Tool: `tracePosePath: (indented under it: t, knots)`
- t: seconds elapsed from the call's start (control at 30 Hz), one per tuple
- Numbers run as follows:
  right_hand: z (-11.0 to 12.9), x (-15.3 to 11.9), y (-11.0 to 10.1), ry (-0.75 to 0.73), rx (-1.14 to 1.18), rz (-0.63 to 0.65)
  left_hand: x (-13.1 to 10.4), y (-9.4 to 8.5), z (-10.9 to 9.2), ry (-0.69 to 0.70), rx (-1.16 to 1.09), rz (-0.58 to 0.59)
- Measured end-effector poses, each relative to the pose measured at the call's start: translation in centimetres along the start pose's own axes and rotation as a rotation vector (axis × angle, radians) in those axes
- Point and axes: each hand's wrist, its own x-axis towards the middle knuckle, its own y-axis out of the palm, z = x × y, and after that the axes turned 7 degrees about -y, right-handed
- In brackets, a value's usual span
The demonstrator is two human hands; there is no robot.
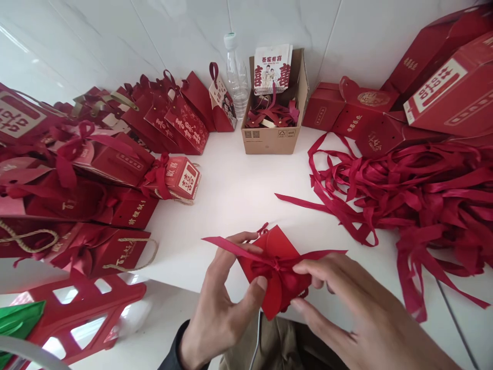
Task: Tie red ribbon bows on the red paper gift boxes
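Observation:
A small red gift box with a dark red ribbon bow tied across its top is held near the table's front edge. My left hand is closed around its left side. The left thumb presses on the bow's left loop, and the fingers reach behind the box. On the other side, my right hand has its index fingertip on the bow. Its thumb is by the box's lower right edge, with the right loop between them. One ribbon tail sticks out to the left, the other to the right behind my right hand.
A heap of loose red ribbons spreads on the right. Red boxes stand behind it. An open cardboard box and a plastic bottle are at the wall. Several finished-looking boxes are stacked left, above a red plastic stool.

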Motion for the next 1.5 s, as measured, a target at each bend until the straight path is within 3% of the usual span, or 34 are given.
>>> tracePosePath:
  t: [0.13, 0.5, 0.63, 0.8, 0.93, 1.13, 1.37, 1.5]
  knots:
    - [0.7, 0.5, 1.0, 0.025, 0.079, 0.007, 0.1, 0.3, 0.3, 0.019, 0.004, -0.088]
    - [0.6, 0.5, 0.2, 0.070, 0.093, 0.049, 0.3, 1.2, 1.1, -0.034, -0.104, -0.304]
    - [0.3, 0.2, -0.5, 0.087, 0.114, 0.026, -0.1, 0.9, 1.3, 0.042, -0.065, -0.225]
    - [-1.5, -0.1, -1.0, 0.058, -0.076, -0.043, -0.4, 0.6, 1.0, 0.161, 0.014, -0.082]
    - [-2.3, 0.2, -0.9, 0.056, -0.045, 0.015, -0.2, 0.7, 0.6, 0.182, 0.078, -0.138]
    - [-2.6, 0.3, -1.5, 0.126, -0.061, -0.039, -0.2, 0.1, 1.2, 0.280, 0.223, -0.220]
    - [-2.8, 0.4, -1.3, 0.196, -0.015, -0.038, -0.5, 1.0, 1.2, 0.173, 0.146, -0.222]
    - [-2.8, 0.3, -1.1, 0.335, -0.007, -0.021, -0.3, 1.5, 0.9, 0.116, 0.231, -0.195]
